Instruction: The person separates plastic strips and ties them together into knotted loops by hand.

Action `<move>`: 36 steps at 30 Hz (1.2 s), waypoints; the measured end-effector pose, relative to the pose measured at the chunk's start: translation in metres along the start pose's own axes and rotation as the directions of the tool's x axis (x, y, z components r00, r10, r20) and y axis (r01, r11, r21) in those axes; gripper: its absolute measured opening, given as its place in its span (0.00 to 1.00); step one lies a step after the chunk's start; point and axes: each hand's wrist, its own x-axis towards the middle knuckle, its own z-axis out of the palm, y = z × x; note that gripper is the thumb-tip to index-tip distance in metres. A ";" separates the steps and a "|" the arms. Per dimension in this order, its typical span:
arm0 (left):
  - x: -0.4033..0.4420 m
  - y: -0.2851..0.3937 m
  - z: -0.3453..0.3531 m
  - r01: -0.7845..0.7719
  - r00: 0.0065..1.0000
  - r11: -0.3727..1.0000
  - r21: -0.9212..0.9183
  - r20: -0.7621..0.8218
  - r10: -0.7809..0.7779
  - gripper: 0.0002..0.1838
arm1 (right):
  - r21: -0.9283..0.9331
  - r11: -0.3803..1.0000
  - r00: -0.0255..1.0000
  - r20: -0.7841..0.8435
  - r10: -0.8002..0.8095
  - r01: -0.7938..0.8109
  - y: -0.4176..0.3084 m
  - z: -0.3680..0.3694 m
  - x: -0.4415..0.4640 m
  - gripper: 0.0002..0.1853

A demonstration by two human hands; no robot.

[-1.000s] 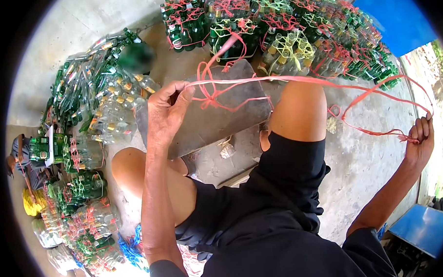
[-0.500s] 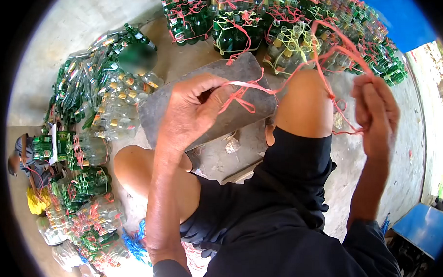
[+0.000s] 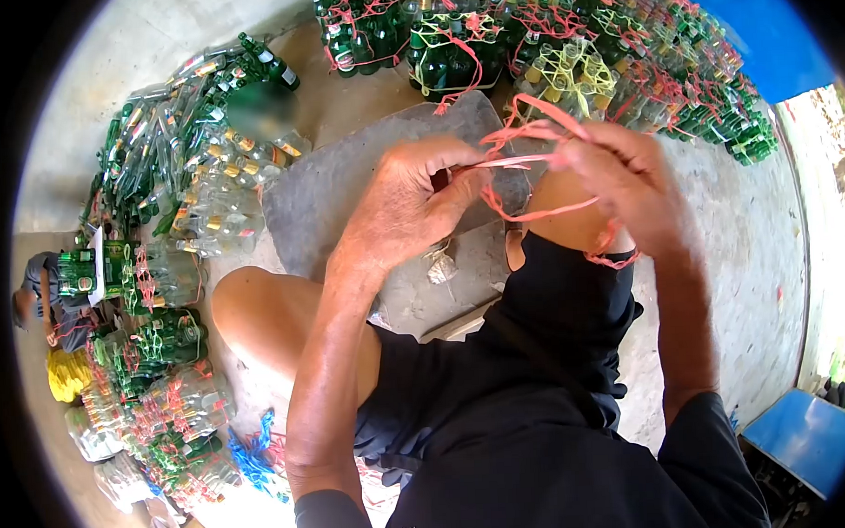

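Note:
Pink plastic twine (image 3: 542,211) runs in loops between my two hands, above a grey slab (image 3: 322,188) and my bent knee. My left hand (image 3: 411,204) pinches one end of it between thumb and forefinger. On the other side, my right hand (image 3: 624,178) is closed on more of the twine, slightly smeared by motion. A loop sticks up above the right fingers, and a knotted strand dangles below that hand near my knee.
Green and clear bottles (image 3: 453,63) tied with pink and yellow twine stand along the back. Loose bottles (image 3: 149,162) are heaped at left, with more tied bundles (image 3: 181,403) below. A person (image 3: 47,296) sits at far left. Blue twine (image 3: 255,456) lies beside me; a blue table (image 3: 805,437) is at right.
My right hand has moved left and up, close to my left hand, which has shifted slightly right. The stretched twine between them has slackened into smaller loops.

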 end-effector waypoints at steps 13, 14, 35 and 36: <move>-0.003 -0.018 0.001 -0.155 0.981 0.983 0.096 -0.102 0.165 0.07 | -0.273 0.960 0.947 -0.318 -0.037 -0.054 -0.031 -0.071 -0.029 0.11; -0.002 -0.016 0.001 -0.170 0.978 0.978 0.121 -0.100 0.182 0.07 | -0.286 0.957 0.941 -0.334 -0.053 -0.048 -0.035 -0.075 -0.032 0.11; -0.017 0.004 0.001 -0.182 0.972 0.965 0.190 -0.113 0.206 0.08 | -0.512 0.842 0.980 -0.179 0.088 -0.169 0.021 -0.136 -0.091 0.14; -0.018 0.007 0.000 -0.179 0.971 0.960 0.214 -0.121 0.208 0.08 | -0.507 0.842 0.978 -0.181 0.108 -0.186 0.025 -0.138 -0.093 0.15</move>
